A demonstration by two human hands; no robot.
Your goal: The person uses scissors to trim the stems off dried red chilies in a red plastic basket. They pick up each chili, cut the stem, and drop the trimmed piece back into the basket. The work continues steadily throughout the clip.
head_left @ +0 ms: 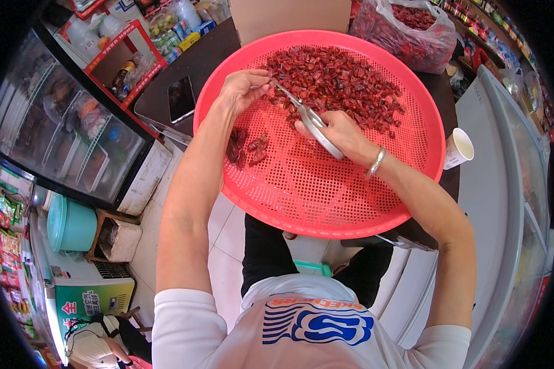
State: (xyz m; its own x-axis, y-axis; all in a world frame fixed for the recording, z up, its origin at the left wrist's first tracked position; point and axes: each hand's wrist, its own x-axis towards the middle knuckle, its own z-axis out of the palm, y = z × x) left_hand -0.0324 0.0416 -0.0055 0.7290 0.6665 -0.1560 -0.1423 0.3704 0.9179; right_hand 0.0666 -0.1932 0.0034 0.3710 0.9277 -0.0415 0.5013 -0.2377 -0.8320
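My right hand [338,132] is closed round the handles of metal scissors [314,124], whose blades point up and left toward my left hand. The fingers of my left hand [245,87] are pinched together at the blade tips; what they hold is too small or hidden to make out. Both hands are above a round red plastic sieve tray [301,203]. A wide heap of cut dried red chilies [341,83] covers its far part. Under my left forearm, a few larger dried chilies [256,149] lie at the tray's left side.
The tray rests on a dark table with a black phone [181,98] to its left. A clear bag of dried chilies [406,34] stands behind right, beside a cardboard box [289,15]. A paper cup [458,148] is at the right edge. Another person [101,344] is at lower left.
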